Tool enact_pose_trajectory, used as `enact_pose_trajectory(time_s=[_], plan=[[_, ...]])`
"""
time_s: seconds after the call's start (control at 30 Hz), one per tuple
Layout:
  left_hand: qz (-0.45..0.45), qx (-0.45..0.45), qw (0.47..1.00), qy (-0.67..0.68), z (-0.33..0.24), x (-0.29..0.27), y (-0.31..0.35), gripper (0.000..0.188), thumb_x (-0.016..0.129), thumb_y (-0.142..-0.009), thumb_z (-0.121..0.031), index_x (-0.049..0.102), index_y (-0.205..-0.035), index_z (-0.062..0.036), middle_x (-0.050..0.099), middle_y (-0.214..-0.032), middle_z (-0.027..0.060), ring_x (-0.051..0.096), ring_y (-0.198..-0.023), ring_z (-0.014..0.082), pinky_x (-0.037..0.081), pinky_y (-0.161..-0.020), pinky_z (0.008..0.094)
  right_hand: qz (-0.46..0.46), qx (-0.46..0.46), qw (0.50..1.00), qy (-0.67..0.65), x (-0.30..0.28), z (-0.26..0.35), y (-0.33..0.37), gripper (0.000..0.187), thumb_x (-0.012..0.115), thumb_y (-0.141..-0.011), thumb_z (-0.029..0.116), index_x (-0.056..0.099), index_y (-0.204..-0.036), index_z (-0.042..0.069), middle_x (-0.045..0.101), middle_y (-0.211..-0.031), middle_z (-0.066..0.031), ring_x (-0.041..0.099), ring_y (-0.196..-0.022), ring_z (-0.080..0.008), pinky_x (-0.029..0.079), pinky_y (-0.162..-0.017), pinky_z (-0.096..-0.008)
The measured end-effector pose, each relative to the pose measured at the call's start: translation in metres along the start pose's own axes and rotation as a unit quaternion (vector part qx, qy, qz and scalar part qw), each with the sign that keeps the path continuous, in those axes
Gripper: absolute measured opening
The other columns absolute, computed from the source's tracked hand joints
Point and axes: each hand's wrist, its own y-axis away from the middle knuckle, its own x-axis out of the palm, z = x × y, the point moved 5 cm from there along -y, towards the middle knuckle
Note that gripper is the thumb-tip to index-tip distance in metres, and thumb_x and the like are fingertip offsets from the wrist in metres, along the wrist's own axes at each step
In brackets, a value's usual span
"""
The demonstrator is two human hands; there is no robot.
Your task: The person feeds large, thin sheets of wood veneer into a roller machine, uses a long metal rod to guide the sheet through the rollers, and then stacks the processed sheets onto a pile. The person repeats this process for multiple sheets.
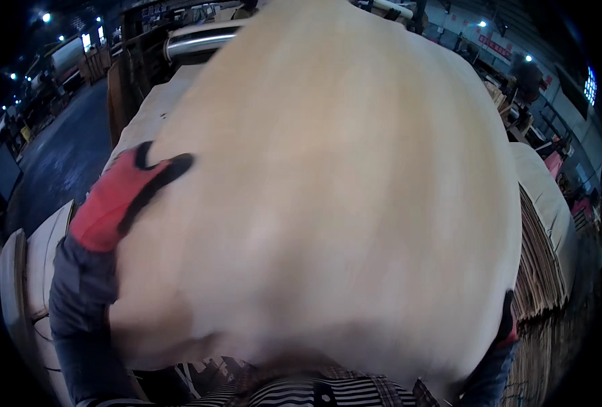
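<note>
A large, thin sheet of pale wood veneer (328,169) fills the middle of the head view, raised in front of me and bowed, slightly blurred. My left hand (126,197), in a red glove with black palm and fingers, is closed on its left edge. The thumb lies over the near face, and the other fingers are mostly hidden behind the sheet. At the lower right edge my right hand (508,324), in the same kind of glove, grips the veneer; only part of it shows.
A tall stack of veneer sheets (539,268) stands at the right. Beyond the raised sheet, at far left, are a shiny metal roller (203,45) and a pale sheet surface (160,102). Pale curved sheets (47,261) lie by my left arm. Dark floor (64,156) stretches along the left.
</note>
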Motion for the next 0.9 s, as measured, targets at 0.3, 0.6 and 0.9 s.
enact_pose_trajectory(time_s=[0.3, 0.6, 0.9], plan=[[-0.128, -0.088, 0.974, 0.167, 0.161, -0.098, 0.003, 0.037, 0.063, -0.081, -0.021, 0.054, -0.108, 0.0028, 0.062, -0.091, 0.0082, 0.059, -0.077, 0.0131, 0.048, -0.068, 0.0273, 0.132, -0.113, 0.983, 0.053, 0.205, 0.077, -0.123, 0.053, 0.043, -0.086, 0.051, 0.061, -0.097, 0.002, 0.062, -0.086, -0.0087, 0.057, -0.076, -0.0182, 0.045, -0.070, -0.0323], [-0.081, -0.222, 0.969, -0.067, 0.301, -0.118, -0.127, 0.058, 0.068, -0.075, -0.038, 0.053, -0.113, 0.0027, 0.059, -0.107, 0.0142, 0.056, -0.098, 0.0235, 0.044, -0.083, 0.0360, 0.217, -0.159, 0.948, 0.170, 0.443, 0.022, -0.244, 0.057, 0.041, -0.086, 0.054, 0.061, -0.097, 0.002, 0.062, -0.086, -0.0098, 0.056, -0.076, -0.0186, 0.044, -0.070, -0.0330], [-0.021, -0.315, 0.949, -0.007, 0.462, -0.136, -0.226, 0.054, 0.066, -0.073, -0.042, 0.058, -0.107, -0.0017, 0.063, -0.095, 0.0103, 0.061, -0.082, 0.0213, 0.047, -0.066, 0.0325, 0.294, -0.104, 0.919, 0.242, 0.500, -0.013, -0.267, 0.062, 0.043, -0.084, 0.056, 0.060, -0.104, -0.001, 0.063, -0.087, -0.0093, 0.056, -0.073, -0.0172, 0.044, -0.066, -0.0316]])
